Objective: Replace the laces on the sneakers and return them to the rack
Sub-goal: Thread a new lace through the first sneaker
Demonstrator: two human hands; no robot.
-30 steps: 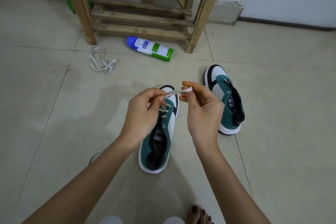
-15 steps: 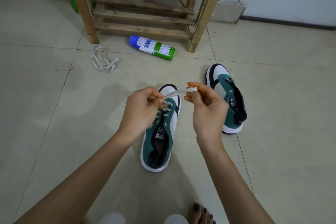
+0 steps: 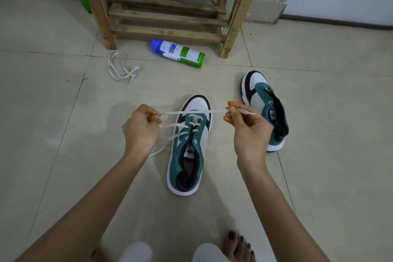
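While both hands are held above it, the near sneaker (image 3: 178, 161) stands flat on the tiled floor (image 3: 63, 134), with its toe pointing toward the wooden rack (image 3: 170, 17). It is teal, white and black. A white lace (image 3: 191, 112) crosses its eyelets nearest the toe, and the eyelets nearer the heel are bare.

The left hand (image 3: 141, 127) is over the floor just left of this sneaker's toe, its grip closed on the lace with fingers curled round it. The right hand (image 3: 248, 127) is just right of the toe, thumb and fingertips pinching the lace near its end, and the tip juts out past the fingers. The lace runs taut between the two hands above the toe. Further strands lead from the eyelets to the left hand, and one trails to the floor left of the sneaker.

The second sneaker (image 3: 261, 100), unlaced, stands to the right of the near sneaker and a little beyond it. Beyond the near sneaker's toe a spray can (image 3: 178, 53) lies on its side. A loose lace (image 3: 132, 71) lies beyond and to the left. A bare foot (image 3: 238, 247) shows behind the heel, to the right.
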